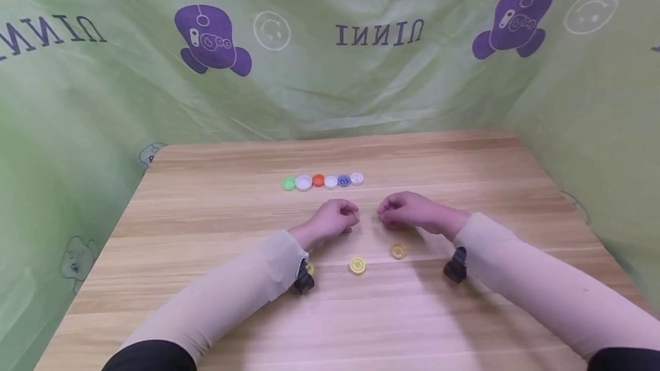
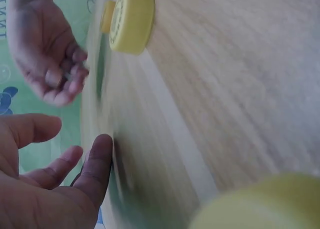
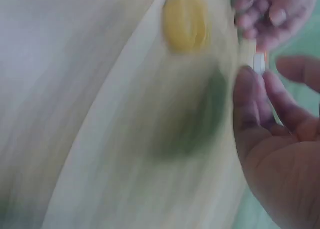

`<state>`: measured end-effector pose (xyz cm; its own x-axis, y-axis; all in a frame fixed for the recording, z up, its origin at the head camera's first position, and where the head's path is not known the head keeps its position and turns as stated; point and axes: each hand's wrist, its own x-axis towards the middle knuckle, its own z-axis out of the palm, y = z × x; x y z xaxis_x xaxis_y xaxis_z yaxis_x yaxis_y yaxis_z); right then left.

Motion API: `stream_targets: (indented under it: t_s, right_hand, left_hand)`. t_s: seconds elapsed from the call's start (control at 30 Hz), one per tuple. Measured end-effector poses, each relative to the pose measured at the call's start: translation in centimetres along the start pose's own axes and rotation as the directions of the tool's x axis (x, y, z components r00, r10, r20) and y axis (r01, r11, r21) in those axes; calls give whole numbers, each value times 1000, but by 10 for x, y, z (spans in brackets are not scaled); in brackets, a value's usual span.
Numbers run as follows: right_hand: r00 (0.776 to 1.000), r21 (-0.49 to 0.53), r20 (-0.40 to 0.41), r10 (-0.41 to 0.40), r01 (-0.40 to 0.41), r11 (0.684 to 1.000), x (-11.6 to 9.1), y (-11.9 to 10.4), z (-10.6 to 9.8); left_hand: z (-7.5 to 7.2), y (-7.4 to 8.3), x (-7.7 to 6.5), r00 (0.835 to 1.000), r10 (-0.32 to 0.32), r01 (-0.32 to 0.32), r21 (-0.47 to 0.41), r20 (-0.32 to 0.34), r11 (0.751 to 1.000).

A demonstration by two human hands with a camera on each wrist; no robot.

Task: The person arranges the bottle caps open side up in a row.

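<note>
My left hand (image 1: 331, 220) hovers over the middle of the wooden table, thumb and fingers loosely bent with a gap between them. Facing it from the right is my right hand (image 1: 409, 210), held in a similar way, its thumb apart from the fingers in the right wrist view. Neither hand shows anything in its grasp. Closer to the body lie a yellow bottle cap (image 1: 357, 266) and an orange-yellow cap (image 1: 398, 251), the latter just below the right hand. Another yellow cap (image 1: 310, 268) is mostly hidden behind the left wrist's camera.
Beyond the hands runs a row of caps: green (image 1: 289, 184), large white (image 1: 303, 182), red (image 1: 318, 180), white (image 1: 330, 182), blue (image 1: 344, 181) and another white (image 1: 357, 178). A green printed curtain (image 1: 319, 90) hangs behind and beside the table (image 1: 216, 314).
</note>
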<state>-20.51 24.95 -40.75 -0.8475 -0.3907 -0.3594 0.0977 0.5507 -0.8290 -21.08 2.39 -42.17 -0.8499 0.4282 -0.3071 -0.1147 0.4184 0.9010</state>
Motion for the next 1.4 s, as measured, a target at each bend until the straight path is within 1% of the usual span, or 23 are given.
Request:
stream_targets:
  t_s: [0.07, 0.17, 0.23, 0.3, 0.43, 0.53, 0.67, 0.77, 0.83, 0.93, 1.0, 1.1, 1.2, 1.3, 1.4]
  right_hand:
    - [999, -87, 39, -9, 13, 996, -15, 4, -8]
    - [997, -170, 80, -2, 15, 985, -38, 9, -11]
    - [995, -172, 95, 10, 6, 985, -50, 12, -9]
    - [995, -148, 92, 26, -12, 989, -58, 15, -5]
    - [999, -85, 38, 38, -34, 996, -67, 20, 5]
    - [999, -60, -23, 40, -42, 997, -66, 21, 14]
    - [995, -105, -99, 11, -21, 994, -60, 19, 25]
    - [987, -171, -157, -26, -1, 985, -54, 18, 29]
    - [981, -209, -187, -48, 8, 978, -50, 19, 28]
    - [971, -234, -227, -71, 16, 972, -42, 22, 23]
    - [962, -222, -261, -77, 18, 975, -35, 24, 18]
    - [946, -125, -320, -49, 10, 992, -22, 26, 9]
    - [934, -1, -356, 0, 0, 1000, -10, 25, -1]
    - [929, 108, -365, 56, -18, 994, 1, 18, -11]
    - [922, 220, -376, 99, -15, 975, 14, 6, -19]
  left_hand:
    - [3, 2, -1, 999, 18, -19, 46, 28, 999]
    - [9, 5, -2, 994, 59, -70, 122, 92, 990]
    - [15, 7, -5, 987, 79, -101, 164, 140, 981]
    - [21, 8, -8, 980, 76, -111, 189, 183, 976]
    - [32, 14, -14, 970, 37, -80, 170, 241, 982]
    - [39, 18, -16, 967, 14, -41, 102, 254, 994]
    - [45, 21, -11, 967, -7, -10, 64, 256, 998]
    - [46, 22, -5, 968, -14, -3, 68, 249, 998]
    - [45, 23, -1, 973, -13, -4, 76, 229, 997]
    - [43, 23, 7, 982, 11, -28, 90, 189, 996]
    - [41, 24, 12, 988, 43, -59, 104, 149, 993]
    - [39, 27, 23, 993, 80, -88, 100, 83, 991]
    - [38, 31, 35, 995, 93, -94, 73, 21, 993]
    - [34, 39, 45, 995, 93, -92, 50, -23, 995]
    - [27, 49, 52, 993, 89, -89, 7, -72, 996]
